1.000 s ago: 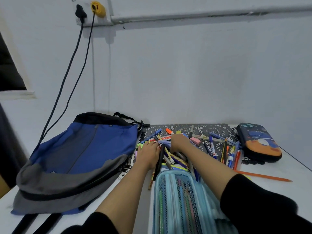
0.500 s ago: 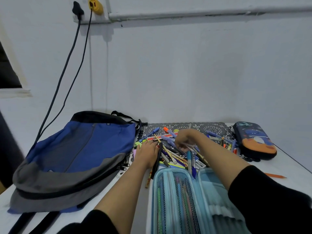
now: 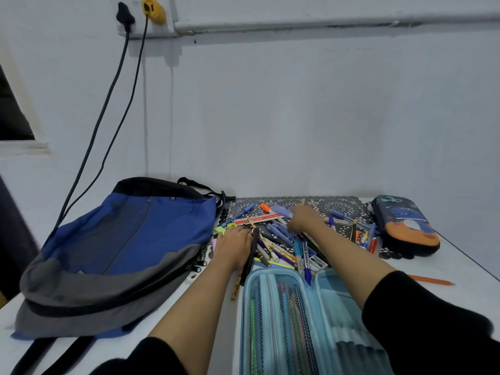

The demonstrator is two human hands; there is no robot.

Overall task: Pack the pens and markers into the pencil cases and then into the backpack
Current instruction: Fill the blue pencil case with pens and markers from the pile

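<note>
Big blue and grey fabric backpack lying flat on the left of the white counter, black trim at its top, straps trailing off the near edge. Right in front of the person, a light blue pencil case lies opened wide: a mesh pocket on its left half with several pens showing through, pale elastic loops on its right half. Over at the far right corner, a second case, a dark hard-shell pencil case with an orange and blue print, is zipped shut, resting partly on the black lace-pattern mat.

On that mat, just beyond the open case, a messy heap of pens and markers — blues, an orange-capped one, yellow patterned pencils, a red and white ruler across the top. One orange pencil lies alone, off to the right.

Left hand is pressed down at the heap's left edge, fingers curled around a dark pen. Right hand is over the middle of the heap, closed on a cluster of pens, blurred.
</note>
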